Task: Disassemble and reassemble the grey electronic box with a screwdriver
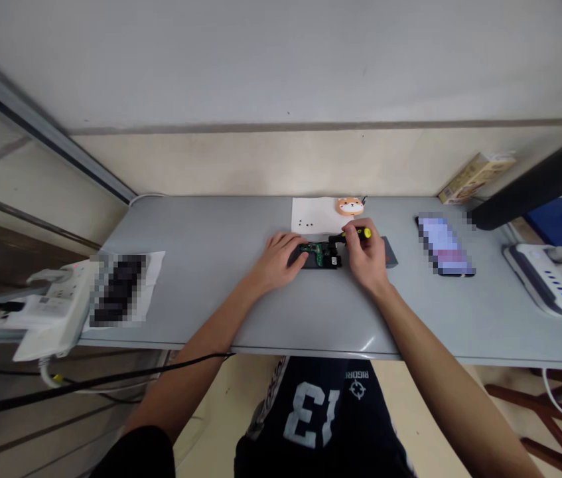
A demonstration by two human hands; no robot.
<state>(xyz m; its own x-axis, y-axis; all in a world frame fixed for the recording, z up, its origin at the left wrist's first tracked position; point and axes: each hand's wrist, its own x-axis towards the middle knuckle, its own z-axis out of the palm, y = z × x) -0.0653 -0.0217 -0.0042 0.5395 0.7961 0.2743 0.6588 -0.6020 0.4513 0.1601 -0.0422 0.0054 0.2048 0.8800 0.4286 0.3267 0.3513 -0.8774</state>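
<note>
Pale wall (281, 66) backs a grey worktop (201, 245) bearing a white sheet (318, 211). Spaced apart, the left hand (277, 262) holds one end of an opened black device (318, 255) at mid-worktop, the right hand (366, 257) gripping a black-and-yellow screwdriver (362, 234) near its other end; small dark pieces (307, 225) dot the sheet.

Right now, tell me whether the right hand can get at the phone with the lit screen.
Probably yes: only a flat gray piece and open tabletop seem to lie between the right hand and the phone. It grips a yellow-and-black screwdriver, though, so that would likely need putting down first.
</note>
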